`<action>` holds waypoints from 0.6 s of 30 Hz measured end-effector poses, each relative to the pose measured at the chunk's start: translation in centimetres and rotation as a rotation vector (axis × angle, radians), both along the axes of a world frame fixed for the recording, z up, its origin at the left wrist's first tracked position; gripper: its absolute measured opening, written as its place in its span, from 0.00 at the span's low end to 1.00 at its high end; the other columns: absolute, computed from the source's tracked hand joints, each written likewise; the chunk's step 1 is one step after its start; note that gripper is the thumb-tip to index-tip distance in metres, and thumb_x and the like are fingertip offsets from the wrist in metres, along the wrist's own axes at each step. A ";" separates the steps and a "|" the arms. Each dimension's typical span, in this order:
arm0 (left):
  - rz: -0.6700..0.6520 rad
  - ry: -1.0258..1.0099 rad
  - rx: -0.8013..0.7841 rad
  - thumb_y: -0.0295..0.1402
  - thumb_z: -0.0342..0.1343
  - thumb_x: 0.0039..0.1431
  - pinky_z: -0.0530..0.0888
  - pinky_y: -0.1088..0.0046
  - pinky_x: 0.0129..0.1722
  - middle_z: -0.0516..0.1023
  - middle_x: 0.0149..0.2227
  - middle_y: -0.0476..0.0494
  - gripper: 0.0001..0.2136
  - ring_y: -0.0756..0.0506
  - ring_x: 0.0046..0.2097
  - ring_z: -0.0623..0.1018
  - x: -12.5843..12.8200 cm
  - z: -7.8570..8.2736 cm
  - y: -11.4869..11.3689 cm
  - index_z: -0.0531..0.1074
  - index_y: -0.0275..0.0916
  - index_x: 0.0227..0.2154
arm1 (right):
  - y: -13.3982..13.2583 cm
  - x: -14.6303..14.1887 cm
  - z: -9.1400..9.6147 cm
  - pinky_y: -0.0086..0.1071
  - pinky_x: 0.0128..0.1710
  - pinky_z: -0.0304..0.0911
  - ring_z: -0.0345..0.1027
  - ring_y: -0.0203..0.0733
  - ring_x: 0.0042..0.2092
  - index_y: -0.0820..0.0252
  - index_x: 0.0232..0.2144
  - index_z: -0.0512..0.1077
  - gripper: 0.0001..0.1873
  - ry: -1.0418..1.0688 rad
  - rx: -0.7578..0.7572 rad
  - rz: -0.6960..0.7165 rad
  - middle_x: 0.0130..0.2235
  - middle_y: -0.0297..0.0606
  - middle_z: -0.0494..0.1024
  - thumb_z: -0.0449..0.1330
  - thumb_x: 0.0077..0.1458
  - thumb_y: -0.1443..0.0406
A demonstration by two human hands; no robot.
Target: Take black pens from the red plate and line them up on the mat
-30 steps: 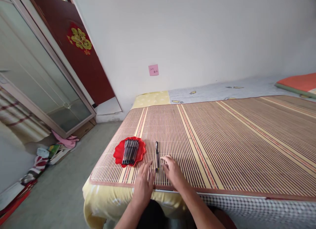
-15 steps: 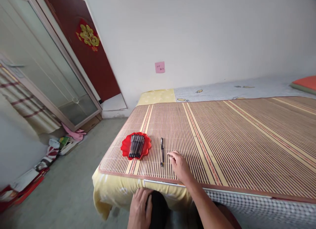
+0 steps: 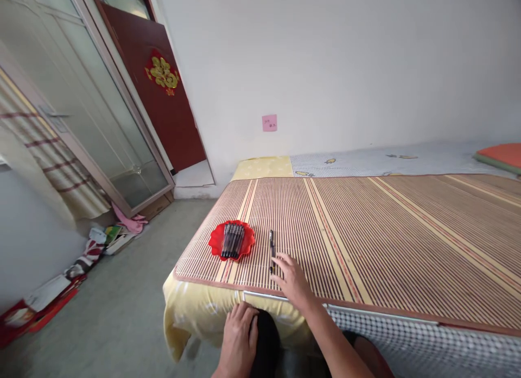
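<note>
A single dark pen (image 3: pixel 272 246) lies lengthwise on the striped mat (image 3: pixel 337 231). Over its lower half reaches my right hand (image 3: pixel 291 277), thumb and fingers apart; whether the fingertips touch the pen I cannot tell. To the left of that pen, a red scalloped plate (image 3: pixel 212 244) holds several dark pens (image 3: pixel 233 241) lying side by side. My left hand (image 3: pixel 239 329) rests flat on my black-clad knee (image 3: pixel 266 337), just below the bed's front edge, holding nothing.
The mat covers a bed with a yellow sheet (image 3: pixel 199 304) hanging over its corner. An orange cushion (image 3: pixel 502 154) lies at the far right. A pink note (image 3: pixel 269 123) is on the wall. Left are a glazed door (image 3: pixel 97 90) and assorted items along the floor.
My right hand has opened its fingers and moved left to the single pen. My left hand stays on the knee. The whole view has shifted slightly.
</note>
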State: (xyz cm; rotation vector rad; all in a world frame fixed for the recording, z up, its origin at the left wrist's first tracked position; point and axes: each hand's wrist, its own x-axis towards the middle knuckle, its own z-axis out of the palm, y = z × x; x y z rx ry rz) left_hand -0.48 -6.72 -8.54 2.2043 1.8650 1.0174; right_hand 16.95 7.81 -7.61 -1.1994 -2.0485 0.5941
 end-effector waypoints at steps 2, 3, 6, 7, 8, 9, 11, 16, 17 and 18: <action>0.005 0.004 0.020 0.29 0.49 0.68 0.78 0.61 0.42 0.80 0.37 0.41 0.10 0.41 0.40 0.80 0.0 -0.1 0.0 0.76 0.43 0.37 | -0.2 -0.5 0.0 0.51 0.63 0.60 0.64 0.55 0.62 0.56 0.56 0.74 0.23 -0.050 0.044 -0.007 0.63 0.47 0.69 0.62 0.57 0.68; 0.005 0.006 0.029 0.29 0.49 0.68 0.78 0.61 0.42 0.80 0.37 0.42 0.10 0.41 0.40 0.80 0.0 -0.2 0.0 0.76 0.43 0.37 | -0.3 -0.7 0.0 0.53 0.63 0.60 0.63 0.56 0.63 0.56 0.57 0.73 0.23 -0.071 0.056 -0.010 0.64 0.48 0.68 0.62 0.58 0.67; 0.006 0.010 0.043 0.28 0.49 0.67 0.78 0.62 0.41 0.79 0.36 0.42 0.10 0.41 0.40 0.80 0.0 -0.3 0.1 0.75 0.43 0.36 | -0.4 -0.9 -0.1 0.55 0.63 0.59 0.62 0.57 0.63 0.56 0.57 0.73 0.23 -0.111 0.057 -0.007 0.65 0.48 0.67 0.62 0.59 0.67; 0.007 0.012 0.044 0.28 0.49 0.67 0.78 0.62 0.41 0.79 0.36 0.42 0.10 0.41 0.39 0.80 0.0 -0.3 0.1 0.75 0.43 0.36 | -0.4 -0.9 -0.2 0.55 0.63 0.58 0.62 0.58 0.64 0.57 0.56 0.74 0.23 -0.116 0.054 -0.004 0.65 0.48 0.66 0.62 0.58 0.67; 0.007 0.013 0.042 0.27 0.49 0.67 0.78 0.62 0.41 0.79 0.36 0.42 0.10 0.41 0.39 0.80 0.0 -0.3 0.2 0.75 0.43 0.37 | -0.4 -0.9 -0.2 0.55 0.63 0.58 0.62 0.58 0.64 0.57 0.56 0.74 0.23 -0.115 0.052 -0.002 0.66 0.48 0.66 0.63 0.58 0.67; 0.006 0.013 0.036 0.27 0.49 0.67 0.78 0.62 0.41 0.79 0.36 0.42 0.10 0.41 0.39 0.80 0.0 -0.3 0.2 0.75 0.43 0.37 | -0.4 -0.8 -0.3 0.54 0.63 0.58 0.62 0.57 0.64 0.57 0.56 0.74 0.23 -0.111 0.052 -0.001 0.66 0.48 0.66 0.63 0.58 0.67; 0.005 0.011 0.018 0.27 0.48 0.67 0.78 0.62 0.41 0.79 0.36 0.42 0.10 0.41 0.39 0.80 0.0 -0.3 0.3 0.74 0.43 0.36 | -0.5 -0.7 -0.3 0.54 0.63 0.59 0.63 0.57 0.63 0.55 0.56 0.74 0.23 -0.096 0.062 0.003 0.65 0.47 0.67 0.64 0.57 0.67; 0.011 -0.007 -0.009 0.27 0.49 0.67 0.78 0.62 0.42 0.78 0.36 0.43 0.10 0.41 0.40 0.79 0.1 -0.1 0.5 0.74 0.43 0.36 | -0.6 -0.5 -0.2 0.53 0.62 0.60 0.64 0.56 0.62 0.53 0.55 0.75 0.23 -0.065 0.043 0.019 0.63 0.47 0.69 0.65 0.56 0.67; 0.011 -0.010 -0.012 0.27 0.49 0.68 0.78 0.62 0.42 0.78 0.37 0.43 0.10 0.41 0.40 0.79 0.1 0.0 0.5 0.74 0.43 0.36 | -0.6 -0.5 -0.1 0.53 0.62 0.60 0.64 0.56 0.62 0.53 0.56 0.74 0.24 -0.063 0.032 0.020 0.63 0.46 0.69 0.65 0.56 0.67; 0.012 -0.013 -0.016 0.27 0.48 0.68 0.78 0.61 0.42 0.78 0.37 0.43 0.10 0.41 0.40 0.79 0.1 0.0 0.5 0.74 0.43 0.36 | -0.5 -0.4 -0.1 0.53 0.63 0.59 0.64 0.56 0.62 0.53 0.56 0.74 0.25 -0.060 0.023 0.021 0.63 0.46 0.69 0.65 0.56 0.68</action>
